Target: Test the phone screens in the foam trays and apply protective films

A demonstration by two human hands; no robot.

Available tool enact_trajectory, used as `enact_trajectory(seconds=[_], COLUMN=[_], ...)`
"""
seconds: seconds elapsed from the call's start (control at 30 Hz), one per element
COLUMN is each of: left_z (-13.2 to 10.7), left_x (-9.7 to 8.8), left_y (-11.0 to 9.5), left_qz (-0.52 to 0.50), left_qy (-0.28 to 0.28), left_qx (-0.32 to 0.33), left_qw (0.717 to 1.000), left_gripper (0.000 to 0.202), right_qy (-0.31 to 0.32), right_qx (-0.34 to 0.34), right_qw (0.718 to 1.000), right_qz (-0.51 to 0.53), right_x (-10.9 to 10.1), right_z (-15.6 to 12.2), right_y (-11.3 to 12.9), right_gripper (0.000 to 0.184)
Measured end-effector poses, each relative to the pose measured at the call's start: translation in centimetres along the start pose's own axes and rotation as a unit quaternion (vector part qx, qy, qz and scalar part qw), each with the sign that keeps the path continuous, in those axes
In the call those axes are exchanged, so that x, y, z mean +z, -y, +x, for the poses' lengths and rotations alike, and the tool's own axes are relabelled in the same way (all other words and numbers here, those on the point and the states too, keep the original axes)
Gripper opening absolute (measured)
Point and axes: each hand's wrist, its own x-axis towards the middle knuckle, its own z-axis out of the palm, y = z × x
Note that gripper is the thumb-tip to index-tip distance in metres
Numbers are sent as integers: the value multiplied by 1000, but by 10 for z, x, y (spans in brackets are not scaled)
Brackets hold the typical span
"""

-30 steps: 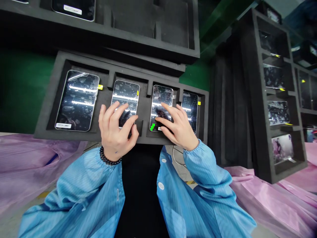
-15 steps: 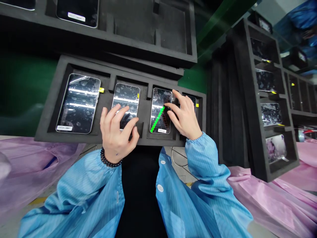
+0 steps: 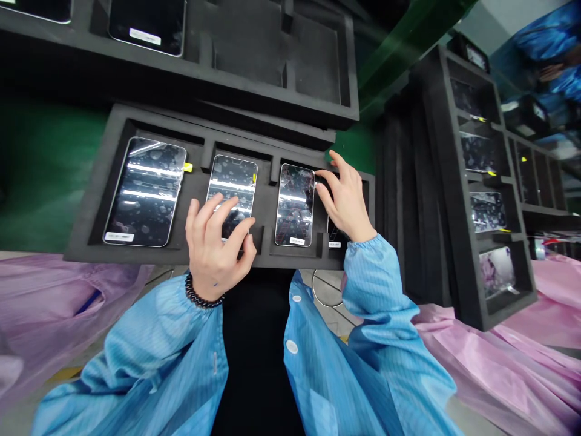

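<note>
A black foam tray [image 3: 91, 206] lies before me with several phones in its compartments. My left hand [image 3: 216, 248] hovers over the second phone [image 3: 236, 175], fingers spread and curved, hiding its lower part. Whether its fingertips touch the glass I cannot tell. At the third phone [image 3: 294, 209], my right hand [image 3: 347, 200] has its fingers apart beside the upper right edge, around a side button. This phone's screen is dark with faint reddish lines and a white label at the bottom. The fourth phone [image 3: 334, 237] is mostly covered by my right hand. Leftmost sits a larger phone [image 3: 147, 188] with a yellow tab.
Behind stands another black foam tray [image 3: 272, 91] holding phones at its left. To the right, a foam tray [image 3: 476, 272] on its side holds several phones. Pink cloth [image 3: 454, 345] hangs at the right, and more pink cloth [image 3: 59, 303] at the left.
The green streak on the third phone's screen is gone. My right hand has shifted right, off that screen to its edge, uncovering the fourth phone's label. The left hand stays nearly still.
</note>
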Motion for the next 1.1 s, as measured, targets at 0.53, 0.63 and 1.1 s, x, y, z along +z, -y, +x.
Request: enact_trajectory(seconds=[0.53, 0.63, 1.1], left_z=[-1, -1, 1], left_x=[0, 0, 1], left_y=[1, 1, 1], left_qz=[-6, -2, 13], left_qy=[5, 3, 3], left_qx=[15, 22, 28], left_qw=[1000, 1000, 1000], left_gripper=[34, 31, 28], right_qy=[-16, -4, 32], right_qx=[-81, -146, -225], right_qw=[995, 986, 970], right_qz=[56, 80, 90], right_x=[-23, -20, -8], right_z=[-28, -47, -60], right_y=[37, 50, 65], right_gripper=[33, 30, 30])
